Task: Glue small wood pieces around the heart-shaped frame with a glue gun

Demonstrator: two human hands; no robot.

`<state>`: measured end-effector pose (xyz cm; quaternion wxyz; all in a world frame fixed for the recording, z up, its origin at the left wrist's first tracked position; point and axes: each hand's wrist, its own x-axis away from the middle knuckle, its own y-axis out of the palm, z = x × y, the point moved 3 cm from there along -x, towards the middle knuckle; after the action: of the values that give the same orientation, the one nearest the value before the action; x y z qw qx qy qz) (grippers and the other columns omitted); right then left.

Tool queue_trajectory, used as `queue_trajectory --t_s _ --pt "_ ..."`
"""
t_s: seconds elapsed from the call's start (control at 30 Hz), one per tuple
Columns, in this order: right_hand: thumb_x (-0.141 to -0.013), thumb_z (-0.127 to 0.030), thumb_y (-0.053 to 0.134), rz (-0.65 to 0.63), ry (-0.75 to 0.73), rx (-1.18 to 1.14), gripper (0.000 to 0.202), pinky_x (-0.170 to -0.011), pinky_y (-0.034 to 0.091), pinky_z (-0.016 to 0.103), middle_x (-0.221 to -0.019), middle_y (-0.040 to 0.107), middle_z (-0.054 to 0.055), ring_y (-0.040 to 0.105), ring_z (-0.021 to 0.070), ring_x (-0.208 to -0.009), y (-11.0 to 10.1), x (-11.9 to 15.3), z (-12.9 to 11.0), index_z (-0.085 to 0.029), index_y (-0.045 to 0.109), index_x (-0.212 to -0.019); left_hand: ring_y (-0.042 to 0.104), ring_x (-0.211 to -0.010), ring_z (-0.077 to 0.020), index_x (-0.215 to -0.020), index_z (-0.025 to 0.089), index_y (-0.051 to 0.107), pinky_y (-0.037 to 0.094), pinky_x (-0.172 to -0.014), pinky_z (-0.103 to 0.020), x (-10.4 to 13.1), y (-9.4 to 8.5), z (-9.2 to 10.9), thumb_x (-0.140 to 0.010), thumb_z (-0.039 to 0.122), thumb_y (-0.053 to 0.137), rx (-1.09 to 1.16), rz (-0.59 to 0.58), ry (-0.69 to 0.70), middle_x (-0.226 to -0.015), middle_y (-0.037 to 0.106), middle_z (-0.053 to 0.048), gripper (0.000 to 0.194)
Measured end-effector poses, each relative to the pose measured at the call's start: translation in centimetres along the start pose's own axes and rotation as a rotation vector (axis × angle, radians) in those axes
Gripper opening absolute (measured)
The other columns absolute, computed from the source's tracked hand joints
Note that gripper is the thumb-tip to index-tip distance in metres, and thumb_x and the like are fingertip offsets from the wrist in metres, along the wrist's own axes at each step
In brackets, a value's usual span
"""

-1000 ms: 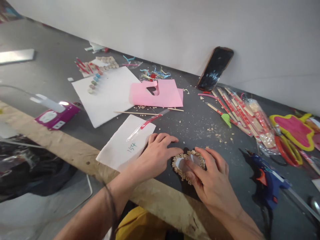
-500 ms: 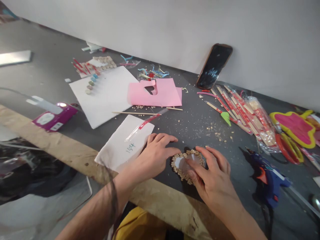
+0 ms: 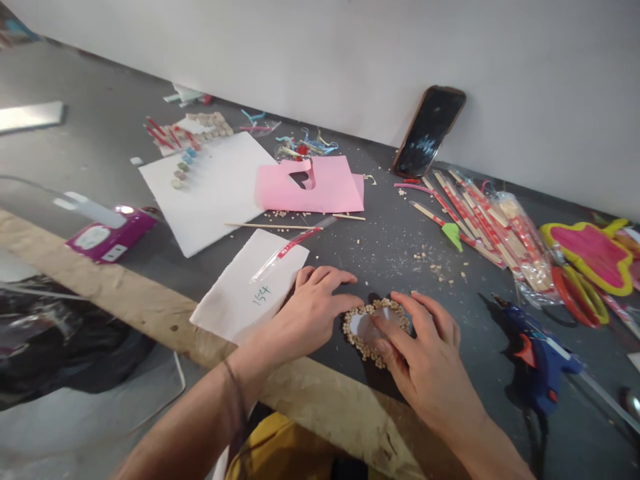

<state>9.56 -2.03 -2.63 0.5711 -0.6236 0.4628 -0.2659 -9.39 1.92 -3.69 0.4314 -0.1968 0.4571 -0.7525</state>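
A heart-shaped piece (image 3: 358, 340) with a pale, smooth middle lies flat near the table's front edge. Small round wooden bits line its rim. My right hand (image 3: 425, 343) grips its right side, one finger on the outer rim and others bent over the middle, hiding part of it. At the upper left rim, the thumb of my left hand (image 3: 315, 307) touches the wooden bits. The other left fingers stretch forward, apart, above the table. Just left of that hand is a white board (image 3: 245, 287) marked "154", with a clear and red plastic wrapper (image 3: 293, 247) on it.
A blue glue gun (image 3: 540, 360) lies on the right, near scissors (image 3: 580, 293) and packs of wooden sticks (image 3: 480, 213). Cut pink paper (image 3: 335, 187) overlaps a larger white board (image 3: 215, 187). A phone (image 3: 427, 130) leans against the wall. A purple power block (image 3: 110, 233) sits left.
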Motion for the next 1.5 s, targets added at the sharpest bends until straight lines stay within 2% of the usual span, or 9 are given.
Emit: queue_trajectory --t_s 0.23,0.5,0.97,1.07,1.2,1.4,1.5 --pt "-0.091 -0.034 0.049 -0.011 -0.042 -0.025 0.028 -0.096 0.036 0.056 -0.133 0.05 0.01 0.038 0.0328 -0.122 -0.1 -0.4 -0.7 -0.029 0.067 -0.112 0.048 -0.116 -0.0247 -0.112 0.023 0.066 0.036 -0.097 -0.046 0.0 -0.3 0.1 -0.076 -0.004 0.038 0.022 0.017 -0.025 -0.128 0.055 -0.008 0.054" --pt "-0.091 -0.035 0.05 -0.038 -0.053 0.038 0.032 -0.098 0.034 0.058 -0.138 0.044 0.011 0.035 0.0351 -0.126 0.5 -0.5 -0.9 -0.031 0.064 -0.12 0.048 -0.117 -0.0243 -0.109 0.024 0.066 0.035 -0.097 -0.045 0.0 -0.2 0.1 -0.077 -0.003 0.039 0.015 0.015 -0.022 -0.127 0.056 -0.006 0.05" --pt "-0.091 -0.031 0.05 -0.008 -0.051 -0.012 0.029 -0.098 0.036 0.059 -0.136 0.046 0.012 0.037 0.0351 -0.125 0.2 -0.6 -0.8 -0.028 0.067 -0.114 0.048 -0.116 -0.0246 -0.109 0.025 0.066 0.036 -0.095 -0.046 0.0 -0.3 0.2 -0.077 -0.002 0.041 0.011 0.013 -0.009 -0.127 0.056 -0.006 0.049" --pt "-0.091 -0.025 0.05 0.042 -0.046 -0.028 0.028 -0.099 0.037 0.057 -0.136 0.046 0.013 0.038 0.0338 -0.125 -0.5 -0.4 0.0 -0.024 0.066 -0.114 0.048 -0.116 -0.0234 -0.11 0.026 0.065 0.036 -0.097 -0.044 0.0 -0.4 0.2 -0.082 -0.001 0.039 0.018 0.03 -0.01 -0.128 0.056 -0.005 0.047" --pt "-0.09 -0.022 0.052 0.098 -0.067 -0.035 0.025 -0.098 0.043 0.049 -0.129 0.051 0.012 0.044 0.028 -0.119 -2.4 -0.2 2.1 -0.021 0.064 -0.112 0.048 -0.116 -0.0217 -0.114 0.025 0.063 0.038 -0.098 -0.042 0.0 -0.6 0.2 -0.089 0.006 0.041 0.04 0.05 -0.017 -0.127 0.057 -0.005 0.038" --pt "-0.091 -0.028 0.054 0.044 -0.126 -0.031 0.019 -0.094 0.047 0.046 -0.115 0.061 0.007 0.049 0.0248 -0.112 -4.7 -2.5 5.2 -0.024 0.065 -0.106 0.047 -0.119 -0.0242 -0.118 0.024 0.06 0.038 -0.101 -0.045 0.6 -1.7 1.1 -0.095 0.019 0.047 -0.033 0.105 -0.06 -0.128 0.056 -0.006 0.027" --pt "-0.089 -0.028 0.057 0.008 -0.169 -0.079 0.019 -0.097 0.045 0.046 -0.116 0.061 0.007 0.05 0.0241 -0.113 -4.2 -4.1 4.9 -0.024 0.066 -0.105 0.041 -0.128 -0.0291 -0.129 0.019 0.05 0.036 -0.105 -0.05 1.8 -1.5 1.7 -0.093 0.029 0.054 -0.102 0.096 -0.065 -0.134 0.052 -0.01 0.038"
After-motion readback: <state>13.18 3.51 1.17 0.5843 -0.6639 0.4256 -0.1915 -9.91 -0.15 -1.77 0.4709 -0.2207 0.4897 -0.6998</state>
